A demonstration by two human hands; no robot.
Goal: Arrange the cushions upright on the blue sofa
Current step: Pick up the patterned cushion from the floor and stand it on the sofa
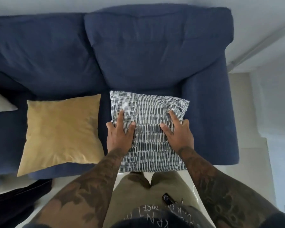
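A blue-and-white patterned cushion (148,109) lies flat on the right seat of the blue sofa (155,51). My left hand (119,134) grips its left edge and my right hand (178,132) grips its right edge, thumbs on top and fingers spread over the fabric. A yellow cushion (61,130) lies flat on the seat to the left, apart from the patterned one. The corner of a pale grey cushion (0,102) shows at the far left edge. Two large blue back cushions stand upright behind the seats.
The sofa's right armrest (212,112) runs beside the patterned cushion. A white wall and pale floor (253,153) lie to the right. A dark cloth (15,203) sits on the floor at lower left. My legs stand against the sofa's front edge.
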